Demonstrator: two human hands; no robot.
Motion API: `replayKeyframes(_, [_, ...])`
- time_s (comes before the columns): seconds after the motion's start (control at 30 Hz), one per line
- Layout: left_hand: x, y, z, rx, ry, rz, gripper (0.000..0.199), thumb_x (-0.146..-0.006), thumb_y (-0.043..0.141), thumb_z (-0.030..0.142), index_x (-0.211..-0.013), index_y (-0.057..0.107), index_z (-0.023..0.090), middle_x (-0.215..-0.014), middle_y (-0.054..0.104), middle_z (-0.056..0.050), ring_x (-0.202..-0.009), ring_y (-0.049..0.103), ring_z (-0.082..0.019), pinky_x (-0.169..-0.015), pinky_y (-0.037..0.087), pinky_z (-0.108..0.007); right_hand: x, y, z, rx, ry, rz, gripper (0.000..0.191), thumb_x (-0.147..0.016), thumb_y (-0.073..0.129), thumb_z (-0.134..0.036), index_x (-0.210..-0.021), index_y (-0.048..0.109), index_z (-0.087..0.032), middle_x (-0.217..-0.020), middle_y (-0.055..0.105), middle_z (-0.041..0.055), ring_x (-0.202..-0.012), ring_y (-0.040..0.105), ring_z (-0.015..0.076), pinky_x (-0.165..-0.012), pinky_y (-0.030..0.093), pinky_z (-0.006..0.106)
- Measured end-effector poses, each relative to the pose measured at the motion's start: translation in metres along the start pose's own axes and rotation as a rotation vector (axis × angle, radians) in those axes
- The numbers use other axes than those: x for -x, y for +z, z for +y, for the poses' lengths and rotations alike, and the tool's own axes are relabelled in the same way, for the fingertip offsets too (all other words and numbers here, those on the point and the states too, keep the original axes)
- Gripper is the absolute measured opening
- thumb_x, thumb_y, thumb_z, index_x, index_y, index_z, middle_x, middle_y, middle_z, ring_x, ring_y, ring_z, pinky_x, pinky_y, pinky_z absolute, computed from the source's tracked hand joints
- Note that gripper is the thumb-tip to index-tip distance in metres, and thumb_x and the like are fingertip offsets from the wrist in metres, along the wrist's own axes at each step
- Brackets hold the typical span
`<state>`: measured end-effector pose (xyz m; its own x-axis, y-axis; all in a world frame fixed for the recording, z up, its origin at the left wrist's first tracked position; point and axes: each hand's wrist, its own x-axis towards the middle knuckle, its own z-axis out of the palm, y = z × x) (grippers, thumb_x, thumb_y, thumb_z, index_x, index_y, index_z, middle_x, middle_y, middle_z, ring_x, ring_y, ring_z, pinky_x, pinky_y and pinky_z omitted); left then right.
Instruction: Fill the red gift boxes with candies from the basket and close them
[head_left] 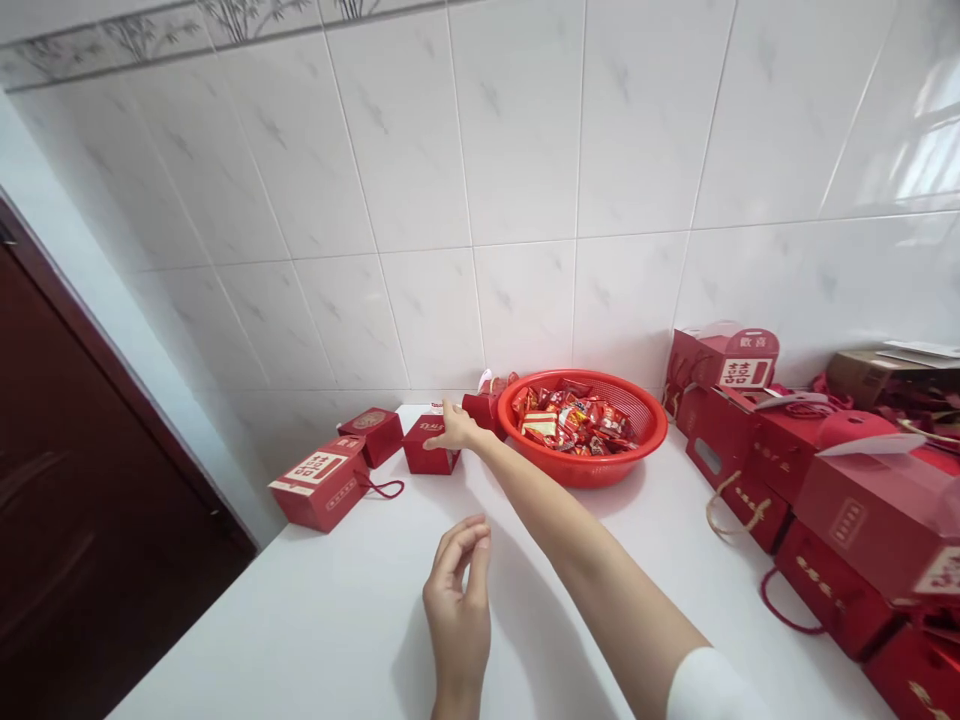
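My right hand (454,428) stretches forward over a small red gift box (432,458) with light lettering on its lid. Thumb and fingers are apart at the box's top right; whether they touch it I cannot tell. My left hand (459,590) hovers near the middle of the white table (330,620), its fingers curled and their tips near the thumb, with nothing seen in it. Left of the small box are a dark red box (373,436) and a larger red box (321,484) with a cream label and a cord handle.
A red plastic basket (652,436) of wrapped sweets (574,420) stands by the tiled wall (525,310). Another red box (486,410) is partly behind it. Many stacked red gift boxes (829,580) with cord handles line the right side. A dark door (97,450) is at left.
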<state>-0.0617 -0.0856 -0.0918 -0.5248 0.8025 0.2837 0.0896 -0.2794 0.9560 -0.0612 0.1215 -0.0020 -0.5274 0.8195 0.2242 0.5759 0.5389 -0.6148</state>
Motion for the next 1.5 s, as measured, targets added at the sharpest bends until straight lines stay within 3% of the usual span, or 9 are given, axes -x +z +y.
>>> replayKeyframes(0.27, [-0.001, -0.003, -0.004, -0.016, 0.030, 0.099, 0.028, -0.082, 0.066, 0.046, -0.089, 0.072, 0.020, -0.120, 0.068, -0.012, -0.117, 0.063, -0.032, -0.096, 0.055, -0.045, 0.028, 0.000, 0.003, 0.229, -0.163, -0.001, 0.094, -0.072, 0.084, -0.020, -0.152, 0.035, -0.018, -0.142, 0.049, 0.0198, -0.136, 0.043, 0.0363, -0.107, 0.042, 0.052])
replayKeyframes(0.4, [-0.002, -0.003, -0.001, -0.052, 0.116, 0.232, 0.027, -0.084, 0.066, 0.043, -0.102, 0.070, 0.023, -0.134, 0.059, -0.011, -0.131, 0.053, -0.034, -0.108, 0.045, -0.050, 0.087, -0.006, 0.006, 0.346, -0.345, 0.064, 0.073, -0.085, 0.059, -0.001, -0.152, 0.037, -0.021, -0.155, 0.036, 0.0184, -0.153, 0.014, 0.0296, -0.123, 0.018, 0.050])
replayKeyframes(0.63, [0.001, -0.003, 0.006, -0.086, 0.024, 0.186, 0.031, -0.089, 0.060, 0.042, -0.111, 0.071, 0.025, -0.147, 0.051, -0.009, -0.141, 0.045, -0.030, -0.114, 0.040, -0.043, 0.215, -0.012, 0.005, 0.565, -0.596, 0.003, 0.065, -0.082, 0.073, -0.055, -0.130, 0.058, -0.014, -0.127, 0.062, 0.0199, -0.138, 0.042, 0.0383, -0.119, 0.023, 0.065])
replayKeyframes(0.73, [0.002, -0.001, 0.006, -0.091, -0.012, 0.060, 0.033, -0.089, 0.056, 0.046, -0.104, 0.075, 0.024, -0.140, 0.057, -0.009, -0.134, 0.053, -0.030, -0.108, 0.046, -0.041, 0.246, -0.024, -0.004, 0.412, -0.595, 0.045, 0.026, -0.093, 0.062, -0.036, -0.110, 0.066, -0.017, -0.122, 0.067, 0.0132, -0.135, 0.047, 0.0284, -0.121, 0.027, 0.052])
replayKeyframes(0.9, [0.002, 0.007, 0.006, -0.164, -0.019, -0.061, 0.042, -0.088, 0.056, 0.049, -0.113, 0.073, 0.021, -0.126, 0.066, -0.011, -0.126, 0.058, -0.031, -0.105, 0.048, -0.044, 0.242, -0.049, -0.006, 0.292, -0.518, 0.199, 0.019, -0.099, 0.050, -0.018, -0.109, 0.067, -0.016, -0.120, 0.071, 0.0112, -0.122, 0.056, 0.0246, -0.109, 0.041, 0.043])
replayKeyframes(1.13, [0.002, 0.013, 0.014, -0.227, -0.100, -0.106, 0.046, -0.091, 0.052, 0.051, -0.124, 0.067, 0.023, -0.134, 0.062, -0.010, -0.132, 0.053, -0.031, -0.108, 0.044, -0.045, 0.224, -0.078, 0.009, 0.171, -0.190, 0.017, 0.034, -0.101, 0.054, -0.028, -0.073, 0.070, -0.018, -0.078, 0.070, 0.0059, -0.081, 0.064, 0.0200, -0.079, 0.049, 0.034])
replayKeyframes(1.3, [-0.003, 0.016, 0.024, -0.300, -0.105, -0.167, 0.045, -0.088, 0.052, 0.051, -0.118, 0.069, 0.022, -0.126, 0.064, -0.011, -0.126, 0.056, -0.031, -0.109, 0.040, -0.048, 0.242, -0.084, 0.007, 0.006, -0.162, -0.043, 0.035, -0.097, 0.060, -0.029, -0.067, 0.075, -0.020, -0.112, 0.071, 0.0097, -0.110, 0.064, 0.0242, -0.089, 0.049, 0.032])
replayKeyframes(1.4, [-0.005, 0.019, 0.028, -0.304, -0.099, -0.180, 0.040, -0.086, 0.052, 0.053, -0.106, 0.069, 0.023, -0.118, 0.066, -0.010, -0.118, 0.059, -0.031, -0.103, 0.042, -0.046, 0.251, -0.082, 0.008, -0.007, -0.088, -0.110, 0.014, -0.093, 0.067, -0.029, -0.091, 0.079, -0.022, -0.124, 0.067, 0.0108, -0.125, 0.057, 0.0280, -0.098, 0.048, 0.038])
replayKeyframes(1.5, [-0.005, 0.020, 0.028, -0.292, -0.121, -0.184, 0.037, -0.086, 0.052, 0.058, -0.092, 0.065, 0.024, -0.101, 0.068, -0.005, -0.100, 0.063, -0.028, -0.091, 0.046, -0.042, 0.258, -0.080, 0.010, -0.019, -0.019, -0.135, 0.031, -0.090, 0.071, -0.034, -0.118, 0.072, -0.022, -0.139, 0.058, 0.0153, -0.136, 0.049, 0.0306, -0.105, 0.046, 0.042])
